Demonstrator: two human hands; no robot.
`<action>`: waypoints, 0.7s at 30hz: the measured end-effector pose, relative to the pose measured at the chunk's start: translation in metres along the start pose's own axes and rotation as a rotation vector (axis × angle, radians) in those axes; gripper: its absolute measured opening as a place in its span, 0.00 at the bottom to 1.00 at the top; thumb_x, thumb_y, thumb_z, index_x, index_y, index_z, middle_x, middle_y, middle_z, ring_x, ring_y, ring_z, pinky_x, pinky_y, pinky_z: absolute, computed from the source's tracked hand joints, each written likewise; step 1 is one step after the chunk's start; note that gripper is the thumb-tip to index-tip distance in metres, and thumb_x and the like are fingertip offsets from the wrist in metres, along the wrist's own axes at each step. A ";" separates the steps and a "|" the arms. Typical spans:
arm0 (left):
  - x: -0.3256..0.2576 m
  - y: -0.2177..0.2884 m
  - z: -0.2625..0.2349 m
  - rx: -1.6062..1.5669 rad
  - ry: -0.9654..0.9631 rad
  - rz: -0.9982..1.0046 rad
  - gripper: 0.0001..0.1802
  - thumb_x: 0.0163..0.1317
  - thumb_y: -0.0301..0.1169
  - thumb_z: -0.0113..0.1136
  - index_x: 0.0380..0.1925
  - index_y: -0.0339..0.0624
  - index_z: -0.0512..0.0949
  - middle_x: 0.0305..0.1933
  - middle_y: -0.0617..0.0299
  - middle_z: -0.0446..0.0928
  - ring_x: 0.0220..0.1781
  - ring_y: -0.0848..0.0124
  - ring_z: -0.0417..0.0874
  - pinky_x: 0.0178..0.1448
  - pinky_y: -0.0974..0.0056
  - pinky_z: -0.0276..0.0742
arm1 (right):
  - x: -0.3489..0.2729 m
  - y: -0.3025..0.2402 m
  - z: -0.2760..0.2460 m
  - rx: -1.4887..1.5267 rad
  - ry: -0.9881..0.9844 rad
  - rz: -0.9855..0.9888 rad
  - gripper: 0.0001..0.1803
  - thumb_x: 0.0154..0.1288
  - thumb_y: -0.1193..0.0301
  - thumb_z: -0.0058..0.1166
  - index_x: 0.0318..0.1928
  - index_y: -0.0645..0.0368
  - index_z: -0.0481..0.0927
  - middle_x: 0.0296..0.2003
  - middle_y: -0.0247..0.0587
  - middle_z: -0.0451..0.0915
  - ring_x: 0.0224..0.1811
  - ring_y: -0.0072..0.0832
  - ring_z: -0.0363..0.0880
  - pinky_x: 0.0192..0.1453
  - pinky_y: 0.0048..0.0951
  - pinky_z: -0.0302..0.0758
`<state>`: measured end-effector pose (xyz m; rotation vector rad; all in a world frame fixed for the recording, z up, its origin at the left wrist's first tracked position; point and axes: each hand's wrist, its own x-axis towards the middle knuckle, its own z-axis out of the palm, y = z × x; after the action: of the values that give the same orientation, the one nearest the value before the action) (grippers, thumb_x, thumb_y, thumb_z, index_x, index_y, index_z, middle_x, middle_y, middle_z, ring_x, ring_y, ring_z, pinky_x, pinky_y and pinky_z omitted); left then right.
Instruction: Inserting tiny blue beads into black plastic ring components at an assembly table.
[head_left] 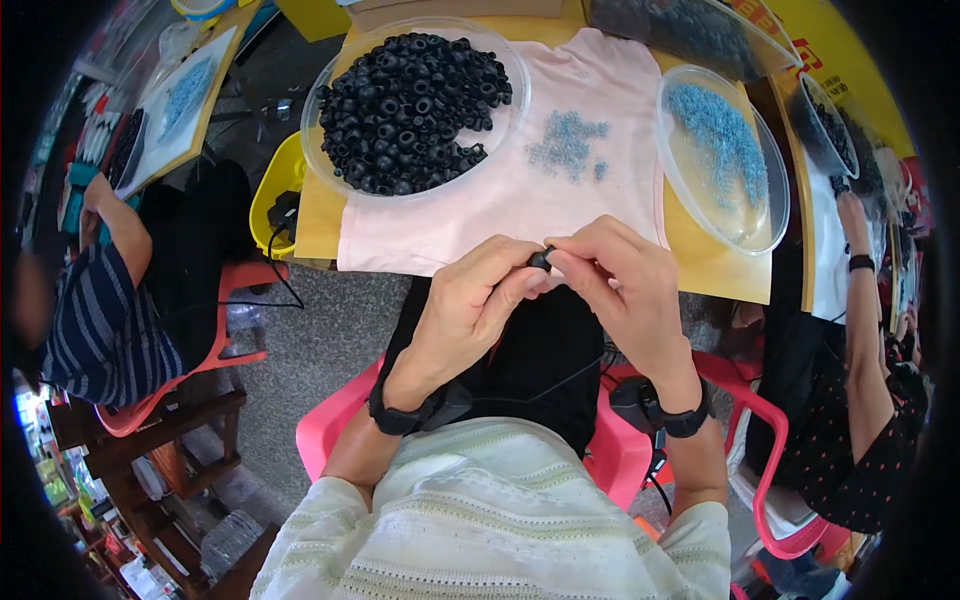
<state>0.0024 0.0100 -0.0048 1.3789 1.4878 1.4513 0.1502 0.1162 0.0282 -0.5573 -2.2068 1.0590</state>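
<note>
Both my hands meet just off the table's near edge, above my lap. Between the fingertips is a small round black part (540,259). My left hand (462,305) pinches it from the left with thumb and forefinger. From the right, the thumb and fingers of my right hand (625,285) close on the same part. Fingertips hide much of it. Beyond them lies a pale pink cloth (415,235) with a scatter of tiny clear-blue pieces (565,140). A round clear tub (508,125) at the far left holds a heap of black ring-shaped parts (400,110).
An oval clear tub (745,225) on the right contains more clear-blue pieces (720,130). A long clear box (690,35) of dark parts stands at the back. A yellow bin (268,190) sits by the table's left side. Other people work at tables on both sides.
</note>
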 end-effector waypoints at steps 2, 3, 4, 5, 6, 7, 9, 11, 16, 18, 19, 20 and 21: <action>0.002 -0.001 0.001 0.004 -0.028 -0.017 0.10 0.67 0.26 0.56 0.45 0.31 0.77 0.36 0.55 0.80 0.35 0.70 0.84 0.40 0.69 0.78 | -0.002 0.001 0.000 0.057 -0.016 0.086 0.05 0.60 0.79 0.61 0.37 0.66 0.80 0.27 0.42 0.77 0.28 0.29 0.81 0.29 0.25 0.74; 0.003 -0.002 0.000 0.005 -0.051 -0.023 0.10 0.68 0.26 0.55 0.45 0.31 0.76 0.36 0.55 0.80 0.35 0.70 0.84 0.40 0.69 0.78 | -0.003 0.001 0.000 0.083 -0.012 0.117 0.04 0.61 0.79 0.60 0.36 0.66 0.80 0.27 0.42 0.77 0.28 0.29 0.81 0.29 0.25 0.74; 0.004 -0.003 0.000 0.007 -0.070 -0.028 0.11 0.68 0.27 0.55 0.46 0.31 0.76 0.35 0.55 0.80 0.35 0.70 0.83 0.40 0.70 0.78 | -0.004 0.001 0.000 0.110 -0.008 0.144 0.03 0.62 0.79 0.59 0.36 0.66 0.79 0.27 0.43 0.77 0.27 0.29 0.81 0.28 0.24 0.74; 0.005 -0.004 0.001 -0.066 -0.084 -0.084 0.11 0.69 0.28 0.54 0.46 0.30 0.76 0.35 0.56 0.80 0.35 0.71 0.83 0.41 0.70 0.78 | -0.004 0.002 0.001 0.096 -0.005 0.130 0.04 0.62 0.79 0.59 0.36 0.66 0.79 0.27 0.43 0.77 0.27 0.29 0.81 0.28 0.24 0.74; 0.004 -0.007 0.002 -0.139 -0.097 -0.141 0.12 0.70 0.29 0.54 0.46 0.30 0.76 0.35 0.56 0.80 0.35 0.71 0.83 0.41 0.70 0.79 | -0.006 0.005 0.002 0.081 -0.001 0.116 0.04 0.62 0.79 0.59 0.36 0.66 0.79 0.27 0.43 0.77 0.27 0.30 0.81 0.28 0.24 0.75; 0.005 -0.009 0.003 -0.212 -0.113 -0.198 0.13 0.71 0.30 0.53 0.46 0.30 0.76 0.35 0.57 0.80 0.36 0.72 0.83 0.41 0.70 0.79 | -0.007 0.007 0.003 0.064 0.004 0.103 0.05 0.61 0.78 0.60 0.37 0.66 0.79 0.27 0.43 0.76 0.27 0.30 0.81 0.28 0.24 0.75; 0.006 -0.009 0.005 -0.362 -0.125 -0.261 0.14 0.72 0.31 0.52 0.45 0.30 0.77 0.36 0.58 0.81 0.36 0.73 0.83 0.43 0.70 0.80 | -0.012 0.010 0.004 -0.050 0.033 0.047 0.07 0.60 0.78 0.61 0.39 0.65 0.78 0.29 0.42 0.76 0.27 0.31 0.81 0.28 0.26 0.75; 0.008 -0.008 0.006 -0.465 -0.138 -0.324 0.14 0.73 0.33 0.51 0.45 0.30 0.78 0.37 0.59 0.81 0.37 0.74 0.82 0.44 0.70 0.80 | -0.014 0.008 0.004 -0.132 0.047 0.012 0.10 0.57 0.77 0.61 0.40 0.64 0.78 0.30 0.42 0.75 0.28 0.32 0.80 0.29 0.28 0.76; 0.008 -0.006 0.008 -0.594 -0.193 -0.439 0.15 0.73 0.34 0.51 0.45 0.31 0.78 0.38 0.61 0.81 0.40 0.75 0.82 0.47 0.70 0.80 | -0.017 0.012 0.004 -0.234 0.066 -0.074 0.12 0.49 0.79 0.62 0.35 0.62 0.74 0.29 0.40 0.71 0.29 0.34 0.77 0.28 0.32 0.74; 0.009 -0.002 0.010 -0.656 -0.182 -0.487 0.16 0.73 0.35 0.51 0.45 0.31 0.78 0.38 0.61 0.81 0.41 0.75 0.82 0.48 0.69 0.80 | -0.016 0.013 0.003 -0.259 0.079 -0.106 0.12 0.47 0.79 0.62 0.32 0.61 0.72 0.27 0.40 0.69 0.28 0.34 0.75 0.28 0.33 0.73; 0.009 0.000 0.011 -0.686 -0.175 -0.512 0.16 0.73 0.35 0.51 0.45 0.30 0.78 0.38 0.60 0.81 0.41 0.75 0.82 0.48 0.69 0.81 | -0.017 0.014 0.003 -0.270 0.085 -0.123 0.12 0.46 0.79 0.62 0.31 0.61 0.71 0.27 0.40 0.68 0.28 0.35 0.74 0.28 0.33 0.72; 0.008 0.000 0.011 -0.692 -0.180 -0.514 0.16 0.73 0.35 0.51 0.44 0.30 0.79 0.38 0.60 0.81 0.41 0.74 0.82 0.48 0.69 0.81 | -0.018 0.014 0.003 -0.270 0.088 -0.123 0.12 0.46 0.79 0.62 0.30 0.61 0.71 0.26 0.40 0.68 0.27 0.34 0.73 0.28 0.33 0.72; 0.008 0.001 0.012 -0.698 -0.184 -0.517 0.16 0.73 0.35 0.51 0.44 0.30 0.79 0.38 0.60 0.81 0.41 0.74 0.83 0.49 0.68 0.81 | -0.019 0.014 0.003 -0.270 0.090 -0.123 0.12 0.46 0.79 0.62 0.30 0.61 0.71 0.26 0.40 0.67 0.27 0.34 0.73 0.28 0.33 0.72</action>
<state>0.0120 0.0209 -0.0041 0.6209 0.9702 1.2774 0.1629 0.1117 0.0086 -0.5651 -2.2867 0.6649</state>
